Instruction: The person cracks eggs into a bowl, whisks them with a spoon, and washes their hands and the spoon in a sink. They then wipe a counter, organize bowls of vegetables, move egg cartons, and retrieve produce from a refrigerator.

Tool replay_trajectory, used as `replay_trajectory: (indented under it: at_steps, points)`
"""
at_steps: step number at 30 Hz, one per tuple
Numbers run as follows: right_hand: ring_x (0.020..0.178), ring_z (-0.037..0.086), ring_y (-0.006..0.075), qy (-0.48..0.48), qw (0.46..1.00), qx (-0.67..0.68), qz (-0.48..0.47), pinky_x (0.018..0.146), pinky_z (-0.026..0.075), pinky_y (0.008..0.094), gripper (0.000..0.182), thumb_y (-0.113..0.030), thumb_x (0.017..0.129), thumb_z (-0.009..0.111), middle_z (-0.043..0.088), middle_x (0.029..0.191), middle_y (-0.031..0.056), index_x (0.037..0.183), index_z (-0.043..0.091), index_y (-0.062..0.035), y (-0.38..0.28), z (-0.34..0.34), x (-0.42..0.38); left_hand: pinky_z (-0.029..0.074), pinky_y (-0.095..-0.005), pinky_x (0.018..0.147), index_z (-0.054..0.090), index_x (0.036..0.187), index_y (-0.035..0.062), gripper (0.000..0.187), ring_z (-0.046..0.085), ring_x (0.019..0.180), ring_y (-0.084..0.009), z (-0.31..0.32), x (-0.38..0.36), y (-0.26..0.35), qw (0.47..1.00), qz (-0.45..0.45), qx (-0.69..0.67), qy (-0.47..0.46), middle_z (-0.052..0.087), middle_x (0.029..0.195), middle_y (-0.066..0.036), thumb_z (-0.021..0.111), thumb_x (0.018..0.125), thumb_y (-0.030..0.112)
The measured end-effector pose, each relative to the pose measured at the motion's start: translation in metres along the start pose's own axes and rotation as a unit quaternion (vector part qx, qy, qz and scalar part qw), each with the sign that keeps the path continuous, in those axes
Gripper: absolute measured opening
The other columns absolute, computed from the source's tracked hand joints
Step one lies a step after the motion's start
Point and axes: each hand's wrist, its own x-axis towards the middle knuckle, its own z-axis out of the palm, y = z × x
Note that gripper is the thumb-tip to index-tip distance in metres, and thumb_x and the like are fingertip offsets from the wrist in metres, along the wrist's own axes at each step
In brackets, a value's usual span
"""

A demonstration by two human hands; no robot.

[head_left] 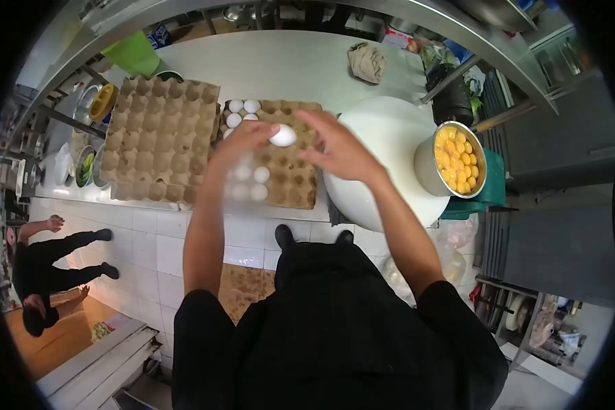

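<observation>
My left hand point(240, 143) pinches a white egg point(282, 135) between its fingertips, above a cardboard egg tray point(295, 188). White eggs point(260, 175) sit in the tray's left part, some partly covered by my blurred left hand and forearm. My right hand point(340, 150) is held just right of the egg, fingers apart and nothing in them. Beneath and beyond that hand lies a large white round surface point(379, 130). At its right edge stands a metal pot point(427, 164) filled with egg yolks point(460, 160).
Another cardboard egg tray point(158, 140), without eggs, lies to the left. Crumpled brown paper point(367, 63) rests at the back of the counter point(287, 61). A metal shelf rail point(417, 14) runs overhead. At far left, another person point(55, 270) is on the tiled floor.
</observation>
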Motion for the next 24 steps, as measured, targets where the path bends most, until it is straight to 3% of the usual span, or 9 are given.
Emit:
replay_trajectory:
  at_steps: [6,7,9,11,16,19,21,23,24]
  points:
    - [0.087,0.058,0.0316,0.12,0.992,-0.028,0.011,0.079,0.047,0.0353,0.038,0.001,0.069,0.057,0.057,0.101,0.0181,0.106,0.052,-0.0027,0.002,-0.009,-0.006,0.043,-0.0242,0.064,0.064,0.092,0.0013,0.041,0.054,0.073,-0.0117,0.045,-0.006,-0.001,0.974,0.012,-0.22,0.056,0.061,0.082,-0.004,0.046,0.093,0.038]
    - [0.085,0.058,0.0312,0.175,0.983,-0.033,0.035,0.076,0.048,0.0349,0.039,0.002,0.068,0.057,0.057,0.099,0.0176,0.107,0.052,-0.0037,0.011,-0.028,-0.013,0.043,-0.0242,0.064,0.064,0.092,0.0013,0.041,0.054,0.073,-0.0117,0.051,-0.01,-0.005,0.974,0.016,-0.222,0.044,0.061,0.082,-0.004,0.046,0.093,0.038]
    - [0.082,0.06,0.0244,0.275,0.953,-0.103,0.068,0.067,0.05,0.0314,0.041,0.0,0.067,0.06,0.058,0.094,0.0149,0.108,0.051,-0.0028,0.012,-0.08,-0.031,0.043,-0.0259,0.064,0.064,0.092,-0.0006,0.036,0.054,0.072,-0.0134,0.058,-0.02,-0.014,0.978,0.044,-0.113,0.169,0.062,0.083,-0.005,0.051,0.091,0.033]
    - [0.079,0.061,0.0249,0.384,0.905,-0.182,0.02,0.067,0.051,0.0331,0.045,-0.002,0.069,0.063,0.059,0.092,0.0152,0.111,0.05,-0.0024,0.022,-0.127,-0.051,0.043,-0.0264,0.063,0.064,0.091,-0.0015,0.032,0.054,0.07,-0.014,0.063,-0.028,-0.028,0.975,0.06,-0.065,0.202,0.062,0.081,-0.005,0.054,0.089,0.029]
    - [0.079,0.062,0.0216,0.36,0.872,-0.328,0.04,0.067,0.051,0.0294,0.039,-0.005,0.074,0.067,0.062,0.098,0.0168,0.111,0.057,-0.0058,0.049,-0.193,-0.096,0.044,-0.0351,0.068,0.064,0.091,0.0005,0.021,0.058,0.074,-0.0254,0.06,-0.024,-0.081,0.952,0.04,0.136,0.273,0.06,0.08,-0.013,0.057,0.084,0.019]
    - [0.078,0.062,0.0191,0.249,0.903,-0.31,0.165,0.066,0.05,0.027,0.036,-0.006,0.075,0.068,0.063,0.093,0.0162,0.109,0.057,-0.0035,0.069,-0.211,-0.116,0.044,-0.0366,0.067,0.063,0.089,-0.0002,0.019,0.057,0.075,-0.0307,0.057,-0.024,-0.092,0.94,0.05,0.148,0.303,0.06,0.08,-0.016,0.056,0.083,0.017]
    - [0.074,0.061,0.0186,0.468,0.865,-0.151,0.096,0.067,0.049,0.0272,0.036,-0.01,0.075,0.07,0.064,0.089,0.0167,0.108,0.058,-0.0007,0.074,-0.22,-0.116,0.044,-0.038,0.067,0.063,0.087,0.0,0.019,0.057,0.074,-0.0304,0.057,-0.022,-0.095,0.939,0.052,0.102,0.324,0.059,0.079,-0.015,0.057,0.082,0.018]
    - [0.073,0.06,0.0176,0.488,0.848,-0.187,0.082,0.067,0.048,0.0277,0.035,-0.012,0.076,0.069,0.064,0.088,0.0151,0.107,0.058,0.0007,0.076,-0.218,-0.118,0.044,-0.0395,0.068,0.064,0.086,0.0024,0.02,0.058,0.078,-0.0311,0.059,-0.022,-0.095,0.938,0.029,0.13,0.319,0.06,0.081,-0.015,0.057,0.082,0.021]
    - [0.072,0.06,0.0168,0.399,0.861,-0.309,0.063,0.066,0.049,0.0279,0.033,-0.011,0.077,0.068,0.064,0.087,0.0134,0.107,0.058,0.0005,0.075,-0.217,-0.115,0.045,-0.0361,0.066,0.064,0.086,0.0022,0.02,0.06,0.075,-0.0266,0.061,-0.022,-0.089,0.927,0.015,0.181,0.329,0.062,0.08,-0.013,0.059,0.082,0.021]
